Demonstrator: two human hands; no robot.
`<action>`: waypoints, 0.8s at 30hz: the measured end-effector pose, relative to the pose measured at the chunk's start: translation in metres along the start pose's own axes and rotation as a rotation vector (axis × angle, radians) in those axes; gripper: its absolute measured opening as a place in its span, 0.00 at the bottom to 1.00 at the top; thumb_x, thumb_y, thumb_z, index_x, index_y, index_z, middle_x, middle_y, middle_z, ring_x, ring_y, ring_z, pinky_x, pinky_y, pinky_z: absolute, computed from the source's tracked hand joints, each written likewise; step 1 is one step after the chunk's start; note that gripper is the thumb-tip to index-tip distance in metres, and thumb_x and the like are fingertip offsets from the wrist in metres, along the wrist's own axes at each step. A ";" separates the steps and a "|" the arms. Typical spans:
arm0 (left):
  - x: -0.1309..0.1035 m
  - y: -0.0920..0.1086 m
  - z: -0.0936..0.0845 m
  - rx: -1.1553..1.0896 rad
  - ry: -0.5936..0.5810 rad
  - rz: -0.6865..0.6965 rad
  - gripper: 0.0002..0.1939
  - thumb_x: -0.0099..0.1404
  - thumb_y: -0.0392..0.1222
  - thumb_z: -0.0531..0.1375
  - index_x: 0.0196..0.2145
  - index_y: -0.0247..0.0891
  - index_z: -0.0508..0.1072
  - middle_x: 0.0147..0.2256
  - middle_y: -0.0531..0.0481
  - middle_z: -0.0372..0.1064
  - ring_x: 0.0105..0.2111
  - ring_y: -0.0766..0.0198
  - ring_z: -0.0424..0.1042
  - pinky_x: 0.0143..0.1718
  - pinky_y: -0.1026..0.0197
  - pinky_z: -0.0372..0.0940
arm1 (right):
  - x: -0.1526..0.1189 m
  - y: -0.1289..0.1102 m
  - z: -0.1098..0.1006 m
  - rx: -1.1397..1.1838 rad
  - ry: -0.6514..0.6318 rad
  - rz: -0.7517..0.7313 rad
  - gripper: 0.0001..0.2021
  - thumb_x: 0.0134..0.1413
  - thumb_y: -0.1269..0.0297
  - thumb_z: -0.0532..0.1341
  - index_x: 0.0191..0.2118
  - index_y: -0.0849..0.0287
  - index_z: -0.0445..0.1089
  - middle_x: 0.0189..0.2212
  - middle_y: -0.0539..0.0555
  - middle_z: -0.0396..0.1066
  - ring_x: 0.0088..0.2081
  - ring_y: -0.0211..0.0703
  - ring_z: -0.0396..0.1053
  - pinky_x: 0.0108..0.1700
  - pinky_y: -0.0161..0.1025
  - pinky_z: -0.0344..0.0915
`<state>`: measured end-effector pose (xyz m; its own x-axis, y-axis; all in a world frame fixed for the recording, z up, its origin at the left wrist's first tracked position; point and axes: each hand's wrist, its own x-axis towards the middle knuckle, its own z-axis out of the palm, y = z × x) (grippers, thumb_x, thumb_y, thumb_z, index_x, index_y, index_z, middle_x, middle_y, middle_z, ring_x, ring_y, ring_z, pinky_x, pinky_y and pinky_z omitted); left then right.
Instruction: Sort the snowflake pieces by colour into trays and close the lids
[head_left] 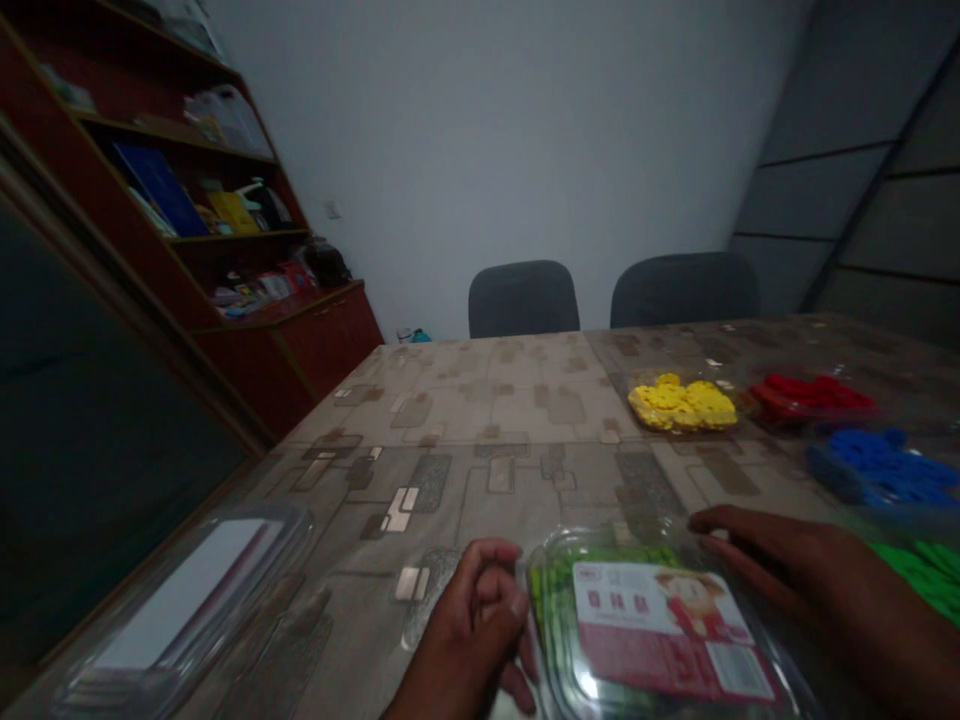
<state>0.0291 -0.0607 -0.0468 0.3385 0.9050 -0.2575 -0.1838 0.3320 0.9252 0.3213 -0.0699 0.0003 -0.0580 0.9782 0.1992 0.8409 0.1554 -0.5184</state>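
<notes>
A clear plastic container (555, 640) with its lid on lies on the table in front of me. Green pieces show through its sides, and a white and dark pink label (667, 620) with a printed cartoon figure covers much of the lid. At its left edge, my left hand (480, 630) has curled fingers, with the thumb against the rim. My right hand (810, 570) reaches over from the right, its fingertips at the far right corner of the container. The undersides of both hands' fingers are partly hidden.
At the left lies another clear plastic container or lid (187, 610) with a white label. Open tubs of yellow pieces (682, 402), red pieces (814, 395), blue pieces (885, 465) and green pieces (926, 570) line the right. Two grey chairs (525, 300) stand behind the patterned tablecloth (480, 400).
</notes>
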 end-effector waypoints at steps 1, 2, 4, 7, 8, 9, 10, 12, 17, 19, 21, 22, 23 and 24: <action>0.005 0.001 -0.001 0.001 -0.004 0.020 0.26 0.56 0.57 0.67 0.44 0.39 0.64 0.23 0.58 0.66 0.17 0.69 0.66 0.15 0.68 0.63 | 0.004 0.001 -0.001 0.006 -0.040 -0.018 0.16 0.59 0.51 0.54 0.32 0.49 0.77 0.31 0.53 0.80 0.31 0.51 0.78 0.31 0.40 0.73; 0.009 0.001 -0.001 0.001 -0.012 0.032 0.24 0.57 0.54 0.67 0.43 0.37 0.65 0.23 0.59 0.65 0.16 0.71 0.65 0.14 0.70 0.62 | 0.008 0.003 0.000 -0.014 -0.064 -0.035 0.17 0.60 0.52 0.52 0.34 0.50 0.77 0.33 0.55 0.80 0.33 0.52 0.78 0.33 0.42 0.73; 0.016 0.003 -0.002 -0.005 -0.024 0.030 0.19 0.60 0.48 0.67 0.42 0.35 0.67 0.22 0.59 0.65 0.15 0.73 0.64 0.15 0.71 0.60 | 0.016 0.007 0.005 -0.041 -0.057 -0.059 0.17 0.61 0.55 0.51 0.37 0.53 0.76 0.36 0.57 0.80 0.37 0.55 0.77 0.38 0.46 0.72; 0.020 0.003 -0.001 -0.017 -0.026 0.017 0.16 0.60 0.45 0.66 0.41 0.34 0.69 0.22 0.58 0.66 0.15 0.75 0.64 0.16 0.72 0.61 | 0.020 0.011 0.016 -0.058 -0.059 -0.075 0.16 0.62 0.57 0.51 0.39 0.54 0.75 0.39 0.58 0.79 0.40 0.55 0.76 0.41 0.48 0.72; 0.020 0.002 0.000 -0.019 -0.026 0.017 0.17 0.60 0.46 0.67 0.42 0.35 0.68 0.23 0.59 0.65 0.15 0.74 0.64 0.16 0.71 0.61 | 0.019 0.011 0.019 -0.053 -0.063 -0.072 0.16 0.62 0.57 0.51 0.39 0.54 0.75 0.39 0.58 0.79 0.40 0.54 0.76 0.41 0.47 0.72; 0.019 0.001 0.001 -0.023 -0.024 0.020 0.19 0.59 0.49 0.67 0.42 0.35 0.68 0.23 0.59 0.65 0.14 0.74 0.64 0.14 0.71 0.61 | 0.017 0.010 0.020 -0.044 -0.064 -0.063 0.15 0.62 0.57 0.52 0.38 0.54 0.76 0.39 0.58 0.79 0.39 0.53 0.76 0.40 0.46 0.72; 0.017 -0.001 0.002 -0.031 -0.020 0.027 0.21 0.58 0.51 0.67 0.42 0.36 0.68 0.23 0.59 0.65 0.14 0.74 0.64 0.13 0.71 0.61 | 0.014 0.009 0.020 -0.035 -0.060 -0.050 0.15 0.61 0.56 0.52 0.38 0.54 0.76 0.38 0.57 0.79 0.38 0.53 0.77 0.39 0.45 0.73; 0.013 -0.003 0.004 -0.049 -0.010 0.034 0.23 0.57 0.54 0.67 0.41 0.37 0.67 0.24 0.59 0.65 0.13 0.74 0.65 0.12 0.71 0.61 | 0.007 0.006 0.018 -0.020 -0.046 -0.023 0.15 0.59 0.54 0.54 0.37 0.53 0.76 0.36 0.57 0.79 0.36 0.52 0.77 0.37 0.45 0.73; 0.007 -0.001 0.006 -0.025 -0.048 -0.018 0.21 0.61 0.56 0.63 0.40 0.37 0.65 0.24 0.57 0.67 0.17 0.70 0.69 0.15 0.69 0.67 | -0.002 0.005 0.016 0.009 -0.009 0.008 0.16 0.58 0.53 0.54 0.38 0.54 0.76 0.37 0.58 0.78 0.37 0.52 0.77 0.38 0.46 0.74; 0.009 0.002 0.006 -0.006 -0.066 -0.028 0.20 0.62 0.57 0.62 0.39 0.37 0.64 0.25 0.56 0.67 0.18 0.70 0.69 0.15 0.69 0.67 | -0.002 0.007 0.019 0.009 0.013 0.004 0.15 0.58 0.54 0.54 0.38 0.53 0.76 0.37 0.58 0.78 0.37 0.52 0.77 0.39 0.46 0.74; 0.012 0.007 0.007 0.034 -0.052 -0.008 0.21 0.59 0.56 0.65 0.39 0.38 0.64 0.27 0.57 0.65 0.17 0.73 0.66 0.13 0.71 0.65 | -0.002 0.008 0.021 0.014 0.014 0.001 0.16 0.59 0.54 0.53 0.38 0.53 0.76 0.37 0.58 0.78 0.37 0.52 0.77 0.39 0.46 0.74; 0.014 0.009 0.008 0.066 -0.040 0.009 0.21 0.58 0.54 0.66 0.39 0.38 0.64 0.28 0.58 0.64 0.17 0.75 0.64 0.12 0.73 0.63 | -0.002 0.009 0.022 0.019 0.003 -0.001 0.16 0.59 0.54 0.53 0.38 0.53 0.76 0.37 0.58 0.78 0.37 0.52 0.77 0.39 0.46 0.74; 0.015 0.010 0.008 0.095 -0.028 0.027 0.20 0.58 0.52 0.67 0.39 0.38 0.64 0.28 0.59 0.63 0.16 0.76 0.61 0.12 0.74 0.60 | -0.002 0.009 0.022 0.024 -0.007 -0.004 0.16 0.59 0.54 0.53 0.39 0.53 0.76 0.37 0.58 0.78 0.38 0.52 0.77 0.39 0.47 0.74; 0.016 0.011 0.009 0.116 -0.021 0.043 0.19 0.59 0.50 0.66 0.39 0.38 0.64 0.27 0.59 0.62 0.15 0.78 0.59 0.11 0.76 0.58 | -0.002 0.008 0.023 0.028 -0.013 -0.007 0.16 0.59 0.54 0.53 0.39 0.53 0.76 0.38 0.58 0.78 0.38 0.52 0.77 0.40 0.47 0.74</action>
<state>0.0410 -0.0445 -0.0380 0.3523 0.9115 -0.2121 -0.0909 0.2588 0.9616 0.3162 -0.0677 -0.0236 -0.0707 0.9789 0.1919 0.8250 0.1655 -0.5404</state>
